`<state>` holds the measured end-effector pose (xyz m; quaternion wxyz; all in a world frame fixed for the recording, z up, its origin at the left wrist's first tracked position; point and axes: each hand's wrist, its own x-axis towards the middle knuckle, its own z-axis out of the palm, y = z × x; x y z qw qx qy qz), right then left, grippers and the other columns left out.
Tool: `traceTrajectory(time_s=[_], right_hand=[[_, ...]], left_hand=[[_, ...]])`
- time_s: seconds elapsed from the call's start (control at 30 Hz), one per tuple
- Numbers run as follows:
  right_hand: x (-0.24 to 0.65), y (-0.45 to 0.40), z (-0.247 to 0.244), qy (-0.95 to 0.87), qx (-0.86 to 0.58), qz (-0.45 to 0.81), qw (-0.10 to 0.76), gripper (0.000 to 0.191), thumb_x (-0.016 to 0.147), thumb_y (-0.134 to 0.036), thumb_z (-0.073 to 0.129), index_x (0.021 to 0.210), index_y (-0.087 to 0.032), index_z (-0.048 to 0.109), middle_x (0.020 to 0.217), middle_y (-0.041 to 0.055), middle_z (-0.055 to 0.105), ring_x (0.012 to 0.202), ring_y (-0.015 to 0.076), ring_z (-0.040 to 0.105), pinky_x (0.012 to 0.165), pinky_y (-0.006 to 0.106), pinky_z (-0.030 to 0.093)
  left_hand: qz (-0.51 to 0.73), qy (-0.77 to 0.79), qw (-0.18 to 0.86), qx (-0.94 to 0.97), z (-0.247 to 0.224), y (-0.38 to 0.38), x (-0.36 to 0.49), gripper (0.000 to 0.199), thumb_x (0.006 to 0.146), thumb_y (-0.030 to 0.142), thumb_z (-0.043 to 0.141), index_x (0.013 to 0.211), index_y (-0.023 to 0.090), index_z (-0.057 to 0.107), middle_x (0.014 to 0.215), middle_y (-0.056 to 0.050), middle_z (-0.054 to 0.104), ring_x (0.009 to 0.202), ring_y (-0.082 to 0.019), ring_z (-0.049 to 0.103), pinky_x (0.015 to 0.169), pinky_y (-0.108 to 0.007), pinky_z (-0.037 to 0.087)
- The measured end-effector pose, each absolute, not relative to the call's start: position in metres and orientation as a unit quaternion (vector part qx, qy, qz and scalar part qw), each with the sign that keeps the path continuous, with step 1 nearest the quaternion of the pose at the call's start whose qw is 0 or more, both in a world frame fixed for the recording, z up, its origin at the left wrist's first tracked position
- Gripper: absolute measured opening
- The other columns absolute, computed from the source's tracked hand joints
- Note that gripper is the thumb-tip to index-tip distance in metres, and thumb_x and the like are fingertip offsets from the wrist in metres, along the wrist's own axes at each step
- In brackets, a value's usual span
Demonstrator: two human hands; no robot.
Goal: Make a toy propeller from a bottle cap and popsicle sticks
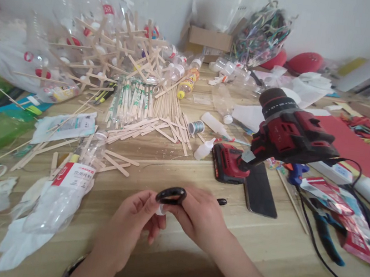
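My hands meet above the front middle of the table. Between the closed fingers of my left hand (138,212) is a small white piece (161,209), probably a bottle cap, mostly covered. My right hand (203,216) is closed around a tool with a black loop (172,195), which looks like the handle of scissors; its blades are hidden. The loop rises beside my left thumb, close to the white piece. A short black tip (221,202) shows beyond my right hand; whether it belongs to the same tool I cannot tell.
A red cordless drill (292,135) stands at the right, near a phone (262,190) and blue-black pliers (328,234). Left lies a plastic bottle (63,195). Wooden sticks (171,109) and glue bottles (204,148) lie ahead; a stick-and-bottle structure (97,53) stands behind.
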<state>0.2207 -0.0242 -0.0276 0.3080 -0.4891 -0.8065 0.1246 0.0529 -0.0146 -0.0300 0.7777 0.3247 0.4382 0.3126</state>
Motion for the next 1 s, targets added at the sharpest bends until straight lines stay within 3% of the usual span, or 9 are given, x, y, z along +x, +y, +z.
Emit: traceTrajectory(time_s=[0.2, 0.43, 0.7, 1.0], right_hand=[[0.2189, -0.0225, -0.0315, -0.816, -0.474, 0.097, 0.316, 0.041, 0.102, -0.036, 0.037, 0.074, -0.018, 0.062, 0.064, 0.0038, 0.065, 0.061, 0.0173, 0.059, 0.056, 0.028, 0.037], [0.2171, -0.0218, -0.0344, -0.802, -0.494, 0.154, 0.297, 0.022, 0.099, -0.031, 0.046, 0.095, -0.018, 0.063, 0.082, 0.0044, 0.072, 0.072, 0.0167, 0.066, 0.063, 0.026, 0.044], [0.2172, -0.0233, -0.0275, -0.776, -0.521, 0.225, 0.275, 0.012, 0.092, -0.023, 0.051, 0.089, -0.019, 0.061, 0.076, 0.0022, 0.068, 0.065, 0.0159, 0.063, 0.058, 0.024, 0.042], [0.2158, -0.0202, -0.0295, -0.745, -0.521, 0.300, 0.289, 0.010, 0.092, -0.023, 0.050, 0.085, -0.020, 0.057, 0.072, -0.0014, 0.065, 0.062, 0.0132, 0.060, 0.054, 0.020, 0.042]], left_hand=[[0.306, 0.464, 0.770, 0.312, -0.0299, -0.0152, 0.0549, 0.053, 0.067, 0.067, 0.071, 0.063, 0.017, 0.054, 0.049, 0.005, 0.051, 0.041, -0.006, 0.036, 0.039, -0.018, 0.024], [0.315, 0.484, 0.762, 0.293, -0.0282, -0.0193, 0.0575, 0.051, 0.066, 0.066, 0.072, 0.067, 0.018, 0.054, 0.053, 0.006, 0.052, 0.046, -0.007, 0.036, 0.045, -0.019, 0.023], [0.354, 0.456, 0.756, 0.310, -0.0299, -0.0218, 0.0605, 0.046, 0.073, 0.062, 0.071, 0.076, 0.018, 0.055, 0.061, 0.004, 0.055, 0.054, -0.009, 0.041, 0.051, -0.021, 0.030], [0.375, 0.483, 0.664, 0.430, -0.0296, -0.0216, 0.0576, 0.044, 0.076, 0.060, 0.070, 0.087, 0.018, 0.062, 0.067, 0.002, 0.059, 0.063, -0.015, 0.051, 0.059, -0.024, 0.038]])
